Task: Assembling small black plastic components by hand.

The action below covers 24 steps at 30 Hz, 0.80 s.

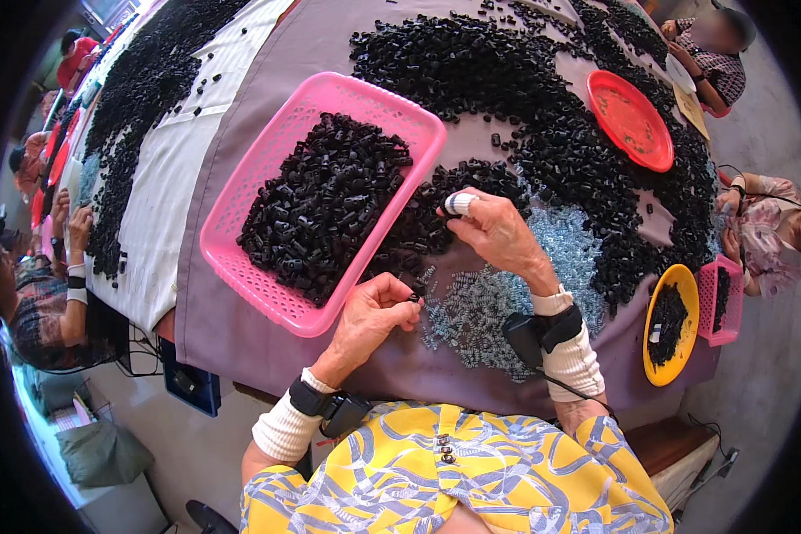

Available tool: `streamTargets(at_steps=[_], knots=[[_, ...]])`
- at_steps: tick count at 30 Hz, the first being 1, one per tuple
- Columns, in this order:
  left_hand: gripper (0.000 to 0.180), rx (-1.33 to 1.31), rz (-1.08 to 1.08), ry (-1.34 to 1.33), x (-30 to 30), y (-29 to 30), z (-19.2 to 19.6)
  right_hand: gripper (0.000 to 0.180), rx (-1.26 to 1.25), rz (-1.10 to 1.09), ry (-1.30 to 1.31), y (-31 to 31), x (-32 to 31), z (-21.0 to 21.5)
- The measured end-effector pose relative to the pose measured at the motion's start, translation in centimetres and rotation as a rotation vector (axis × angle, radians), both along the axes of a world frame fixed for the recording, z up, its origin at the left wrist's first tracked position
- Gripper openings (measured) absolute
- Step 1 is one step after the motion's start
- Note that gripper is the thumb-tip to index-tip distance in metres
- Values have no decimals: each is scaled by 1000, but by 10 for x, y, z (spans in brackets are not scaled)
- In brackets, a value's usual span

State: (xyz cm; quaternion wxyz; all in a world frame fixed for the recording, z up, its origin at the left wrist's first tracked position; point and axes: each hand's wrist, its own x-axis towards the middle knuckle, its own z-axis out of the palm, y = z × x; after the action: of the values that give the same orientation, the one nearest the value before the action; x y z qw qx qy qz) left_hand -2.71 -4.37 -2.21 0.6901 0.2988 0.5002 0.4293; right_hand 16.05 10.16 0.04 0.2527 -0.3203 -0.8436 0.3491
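Observation:
My left hand (374, 316) is pinched shut near the basket's near corner, with a small black plastic piece (415, 298) at its fingertips. Up and to the right, my right hand (498, 236) is closed, its fingertips at the edge of the heap of black plastic pieces (472, 178); what they hold, if anything, I cannot make out. White tape wraps one of its fingers. Under and beside this hand spreads a layer of small shiny bluish pieces (481, 316), possibly springs. A pink perforated basket (240, 222), full of black pieces (325, 209), stands left of both hands.
A red oval tray (632, 120) sits at the far right. Nearer are a yellow oval tray (685, 307) with black pieces and a small pink basket (719, 325). Other people sit along both sides. More black pieces (142, 116) cover white cloth at left.

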Motion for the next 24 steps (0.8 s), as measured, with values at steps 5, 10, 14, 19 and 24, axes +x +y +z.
streamTargets(at_steps=[5, 10, 14, 19, 24], knots=[[12, 20, 9, -23, 0, 2, -1, 10, 122, 99, -74, -15, 2, -4], [15, 26, 35, 14, -1, 2, -2, 10, 358, 181, -330, -40, -8, -15], [15, 13, 87, 13, 1, 3, -2, 10, 334, 151, -336, -37, -6, -26], [16, 31, 109, 33, 11, 12, 1, 9, 221, 107, -247, -30, 4, -6], [15, 139, 215, -24, 24, 22, -3, 12, 178, 114, -215, -31, 7, 5]])
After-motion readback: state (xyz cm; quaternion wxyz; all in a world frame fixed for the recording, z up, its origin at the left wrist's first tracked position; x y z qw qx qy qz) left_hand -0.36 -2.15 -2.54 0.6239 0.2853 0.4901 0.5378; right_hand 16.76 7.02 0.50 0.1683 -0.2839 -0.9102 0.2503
